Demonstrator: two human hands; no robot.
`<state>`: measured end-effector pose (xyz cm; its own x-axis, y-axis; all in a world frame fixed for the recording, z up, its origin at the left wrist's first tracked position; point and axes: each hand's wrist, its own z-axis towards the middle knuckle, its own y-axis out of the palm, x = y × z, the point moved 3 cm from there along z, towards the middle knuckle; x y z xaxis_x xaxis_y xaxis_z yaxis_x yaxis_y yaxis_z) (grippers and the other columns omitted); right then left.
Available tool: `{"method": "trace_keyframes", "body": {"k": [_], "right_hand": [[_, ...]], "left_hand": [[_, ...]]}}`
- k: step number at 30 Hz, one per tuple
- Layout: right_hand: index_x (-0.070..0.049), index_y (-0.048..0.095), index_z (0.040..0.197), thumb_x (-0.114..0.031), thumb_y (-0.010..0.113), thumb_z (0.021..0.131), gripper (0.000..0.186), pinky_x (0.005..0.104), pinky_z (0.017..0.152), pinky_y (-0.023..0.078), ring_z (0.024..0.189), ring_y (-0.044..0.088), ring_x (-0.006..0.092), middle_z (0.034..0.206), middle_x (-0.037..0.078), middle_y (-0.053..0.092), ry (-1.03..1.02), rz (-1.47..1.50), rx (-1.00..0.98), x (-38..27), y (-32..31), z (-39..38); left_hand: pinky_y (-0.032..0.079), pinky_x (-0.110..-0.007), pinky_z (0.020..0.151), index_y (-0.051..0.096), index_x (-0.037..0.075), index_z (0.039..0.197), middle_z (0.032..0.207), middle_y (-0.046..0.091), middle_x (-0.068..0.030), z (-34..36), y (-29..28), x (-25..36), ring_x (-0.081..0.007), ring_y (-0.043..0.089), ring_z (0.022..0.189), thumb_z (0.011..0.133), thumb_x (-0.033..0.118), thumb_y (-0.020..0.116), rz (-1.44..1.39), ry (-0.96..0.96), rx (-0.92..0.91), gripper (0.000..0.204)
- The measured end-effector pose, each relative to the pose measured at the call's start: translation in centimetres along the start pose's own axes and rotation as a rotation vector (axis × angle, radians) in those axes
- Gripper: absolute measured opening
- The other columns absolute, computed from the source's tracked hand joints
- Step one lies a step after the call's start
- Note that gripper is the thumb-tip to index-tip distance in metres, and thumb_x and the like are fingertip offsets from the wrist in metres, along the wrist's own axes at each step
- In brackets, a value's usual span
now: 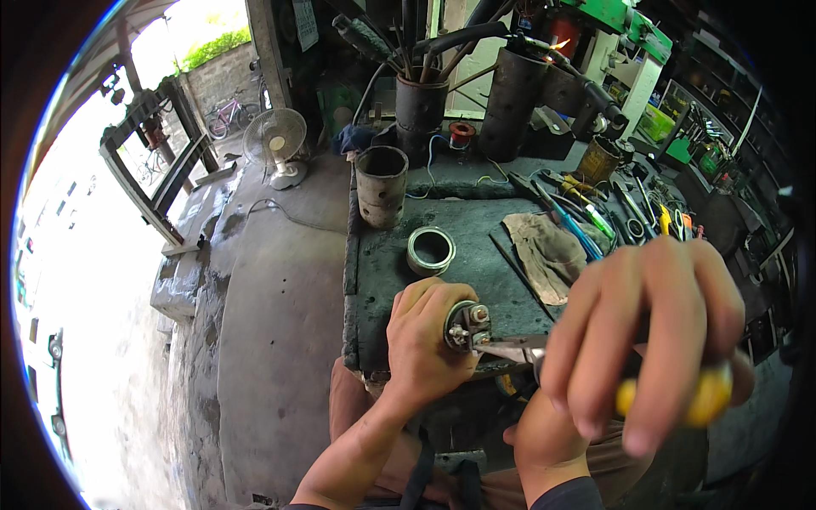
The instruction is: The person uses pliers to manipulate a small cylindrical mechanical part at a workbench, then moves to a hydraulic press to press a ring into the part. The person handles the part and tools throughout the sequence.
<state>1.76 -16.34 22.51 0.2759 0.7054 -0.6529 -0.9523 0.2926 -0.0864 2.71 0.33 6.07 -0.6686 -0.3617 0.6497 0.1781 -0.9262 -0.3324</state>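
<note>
My left hand is wrapped round a starter solenoid, holding it above the bench's near edge. Its terminal end faces up, with metal bolts and small fittings showing. Close to the camera, my right hand grips long-nose pliers with yellow on the handles. The narrow jaws reach left to the side of the terminal end; whether they pinch anything is too small to tell. Just beyond my left hand, a round metal ring rests on the dark workbench.
A brown rag and a thin dark rod lie right of the ring. Pliers and other hand tools crowd the right side. Metal cylinders stand at the back, near a small flame. A fan stands on the left floor.
</note>
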Motion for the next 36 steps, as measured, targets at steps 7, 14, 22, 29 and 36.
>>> {"method": "trace_keyframes", "body": {"k": [7,14,22,29,36], "right_hand": [[-0.007,0.059,0.137,-0.055,0.048,0.113,0.055,0.0531,0.104,0.051,0.133,0.052,0.0352,0.157,0.018,0.038,-0.139,-0.53,0.684,-1.0,4.2,-3.3],[-0.001,0.057,0.142,-0.053,0.029,0.118,0.064,0.0577,0.106,0.054,0.138,0.054,0.0406,0.165,0.029,0.036,-0.247,-0.833,0.992,1.1,8.1,-3.9],[-0.001,0.059,0.138,-0.051,0.03,0.118,0.061,0.0552,0.101,0.058,0.132,0.06,0.0397,0.16,0.031,0.041,-0.305,-0.875,1.128,2.4,8.5,-3.5],[-0.001,0.061,0.135,-0.048,0.031,0.119,0.057,0.0528,0.098,0.058,0.13,0.06,0.0383,0.159,0.029,0.044,-0.308,-0.929,1.17,2.6,8.7,-3.1],[-0.008,0.058,0.118,-0.045,0.04,0.117,0.041,0.047,0.087,0.054,0.112,0.059,0.0307,0.141,0.017,0.048,-0.333,-0.656,0.983,2.4,7.3,-2.7]], "left_hand": [[0.052,-0.041,0.094,0.07,0.007,0.104,0.099,0.07,-0.0085,-0.1,-0.1,-0.2,-0.0328,0.067,0.102,0.061,0.005,0.084,0.018,-0.01,0.017,0.045],[0.052,-0.042,0.095,0.07,0.008,0.104,0.1,0.07,-0.0083,-0.3,-0.1,-0.1,-0.0327,0.067,0.104,0.06,0.003,0.084,0.025,-0.013,0.021,0.047],[0.052,-0.042,0.095,0.07,0.008,0.104,0.1,0.07,-0.0075,-0.4,0.0,-0.2,-0.0327,0.067,0.105,0.06,0.004,0.084,0.032,-0.001,0.026,0.047],[0.052,-0.042,0.095,0.07,0.009,0.104,0.099,0.07,-0.0073,-0.4,-0.1,-0.3,-0.0327,0.067,0.104,0.059,0.005,0.084,0.029,-0.012,0.029,0.047],[0.05,-0.043,0.095,0.069,0.009,0.104,0.098,0.069,-0.0082,-0.4,-0.1,-0.4,-0.0332,0.066,0.104,0.06,0.005,0.082,0.006,0.004,0.022,0.046]]}}
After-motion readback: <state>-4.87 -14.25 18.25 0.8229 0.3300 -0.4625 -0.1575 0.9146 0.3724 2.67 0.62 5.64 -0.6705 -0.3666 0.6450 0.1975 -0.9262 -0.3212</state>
